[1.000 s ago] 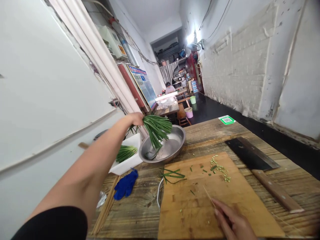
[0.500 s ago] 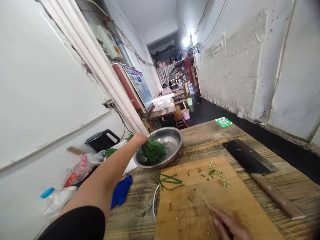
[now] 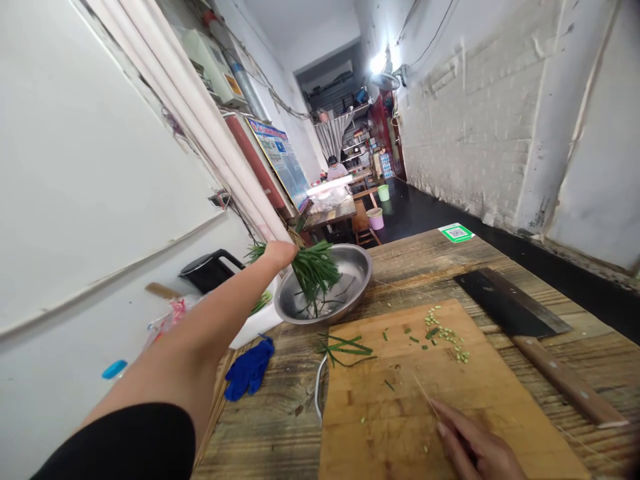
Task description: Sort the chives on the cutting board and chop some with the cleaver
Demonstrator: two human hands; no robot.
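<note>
My left hand (image 3: pixel 281 254) reaches far forward, closed around a bunch of green chives (image 3: pixel 315 267). The cut ends hang over a shallow steel bowl (image 3: pixel 361 293), and a few strands touch or lie in it. My right hand (image 3: pixel 475 443) rests low over the wooden cutting board (image 3: pixel 380 420), pinching a thin pale strand (image 3: pixel 424 393), perhaps straw. Several loose chives (image 3: pixel 350 348) lie at the board's left edge. Small pale stem bits (image 3: pixel 447 337) are scattered near its far right corner.
A cleaver (image 3: pixel 510 303) with a wooden handle lies right of the board. Blue gloves (image 3: pixel 250 370) lie at the left, with a black kettle (image 3: pixel 210 270) behind. A green code card (image 3: pixel 456 232) sits at the table's far edge. Another person (image 3: pixel 334 170) sits in the background.
My left hand has lifted the chives higher out of the bowl, so more of the bowl's inside shows. My right hand keeps its pinch. The view has shifted slightly.
</note>
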